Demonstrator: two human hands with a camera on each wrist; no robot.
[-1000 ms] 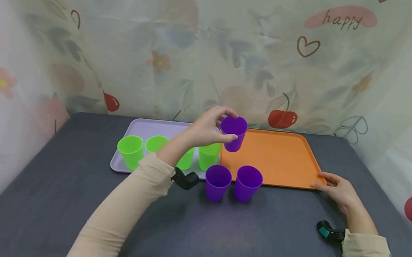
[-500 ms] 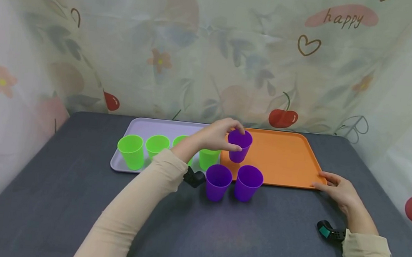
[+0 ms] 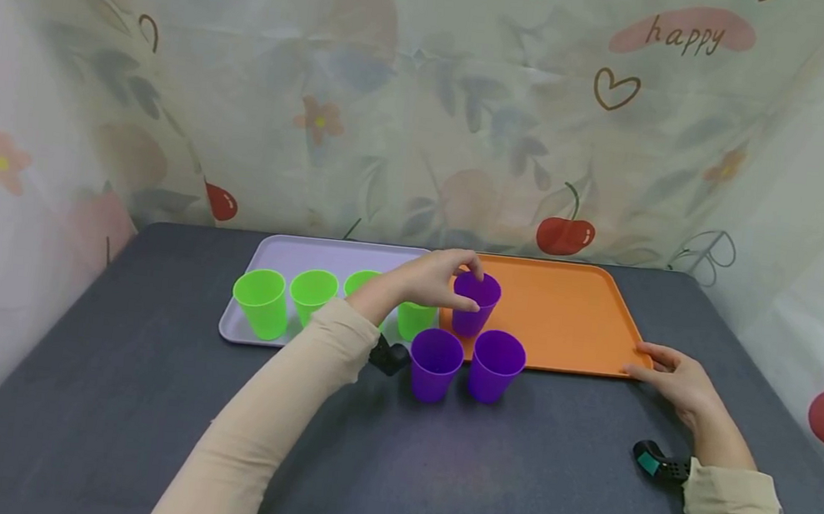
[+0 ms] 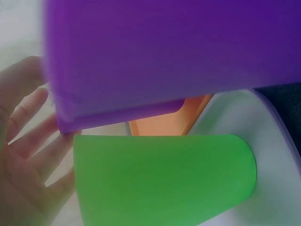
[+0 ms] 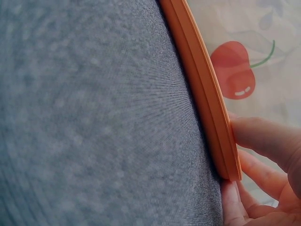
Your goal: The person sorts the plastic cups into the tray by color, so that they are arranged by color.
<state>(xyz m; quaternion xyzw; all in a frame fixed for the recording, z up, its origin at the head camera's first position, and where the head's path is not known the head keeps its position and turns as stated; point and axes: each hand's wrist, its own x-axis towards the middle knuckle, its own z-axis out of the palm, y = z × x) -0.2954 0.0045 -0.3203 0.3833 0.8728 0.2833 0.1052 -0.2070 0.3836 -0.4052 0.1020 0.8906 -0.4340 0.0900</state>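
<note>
My left hand holds a purple cup by its upper part, thumb at the front and fingers behind. The cup is upright over the near left part of the orange tray. Two more purple cups, a left one and a right one, stand on the table in front of the trays. In the left wrist view, a large purple cup partly hides the held one. My right hand pinches the orange tray's near right corner, with thumb and fingers at its rim.
A lavender tray adjoins the orange one on the left. Several green cups stand upright in a row on it, one partly behind my left hand. A dark cloth covers the table; a printed curtain hangs behind.
My left hand has moved right and down with the purple cup, from above the trays' meeting edges to low over the orange tray. My right hand has stayed at the tray corner.
</note>
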